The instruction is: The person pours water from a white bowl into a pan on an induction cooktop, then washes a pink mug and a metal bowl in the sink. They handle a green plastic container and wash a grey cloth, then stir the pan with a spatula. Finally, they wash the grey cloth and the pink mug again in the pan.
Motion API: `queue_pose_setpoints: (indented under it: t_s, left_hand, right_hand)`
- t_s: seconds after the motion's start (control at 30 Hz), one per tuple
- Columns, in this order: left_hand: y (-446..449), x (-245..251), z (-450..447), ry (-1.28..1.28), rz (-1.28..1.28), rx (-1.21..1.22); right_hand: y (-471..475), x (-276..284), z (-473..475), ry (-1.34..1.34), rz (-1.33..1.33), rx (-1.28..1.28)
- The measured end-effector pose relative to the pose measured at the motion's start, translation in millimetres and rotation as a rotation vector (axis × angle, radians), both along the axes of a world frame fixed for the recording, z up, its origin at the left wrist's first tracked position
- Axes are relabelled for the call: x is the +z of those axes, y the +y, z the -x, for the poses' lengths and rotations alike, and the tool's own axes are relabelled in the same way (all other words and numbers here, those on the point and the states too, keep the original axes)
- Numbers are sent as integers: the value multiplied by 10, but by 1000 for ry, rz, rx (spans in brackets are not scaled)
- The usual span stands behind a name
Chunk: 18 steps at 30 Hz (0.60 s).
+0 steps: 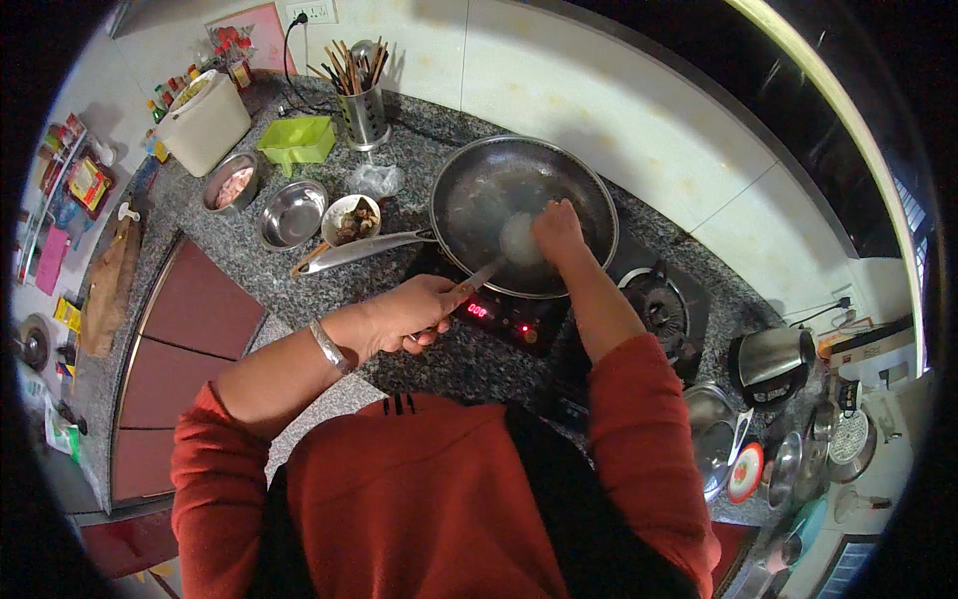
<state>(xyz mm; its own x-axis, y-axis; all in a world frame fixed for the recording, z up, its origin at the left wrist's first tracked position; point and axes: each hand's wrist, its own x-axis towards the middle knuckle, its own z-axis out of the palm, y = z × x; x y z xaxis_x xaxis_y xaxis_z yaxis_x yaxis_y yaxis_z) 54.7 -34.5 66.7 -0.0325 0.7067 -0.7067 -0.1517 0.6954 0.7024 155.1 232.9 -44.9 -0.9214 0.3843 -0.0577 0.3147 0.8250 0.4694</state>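
A large wok [479, 180] with a long metal handle stands on an induction cooktop [501, 318] with lit red digits. My left hand [423, 311] is closed around the handle of a ladle or similar utensil [486, 273], whose pale, rounded end lies inside the wok. Over the wok's right side, my right hand [557, 228] is held low with its fingers curled, close to that rounded end. Its fingertips are hidden, so whether it holds anything does not show. Left of the wok's handle sits a white bowl [351, 220] of dark brown food pieces.
An empty metal bowl [293, 215], a metal bowl with pale meat [230, 183], a green plastic basket [296, 141] and a chopstick holder [363, 116] stand to the left. A gas burner [656, 303] and an electric kettle [773, 361] are on the right.
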Motion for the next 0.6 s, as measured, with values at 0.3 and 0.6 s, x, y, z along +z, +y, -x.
queue_pose_setpoints:
  t_s: [0.3, 0.6]
  left_hand:
    - [11, 31, 14, 73, 5, -52]
    - [-3, 53, 18, 234, -16, -41]
  right_hand:
    - [-146, -103, 431, 170, 184, -7]
    - [-264, 51, -114, 158, 137, 215]
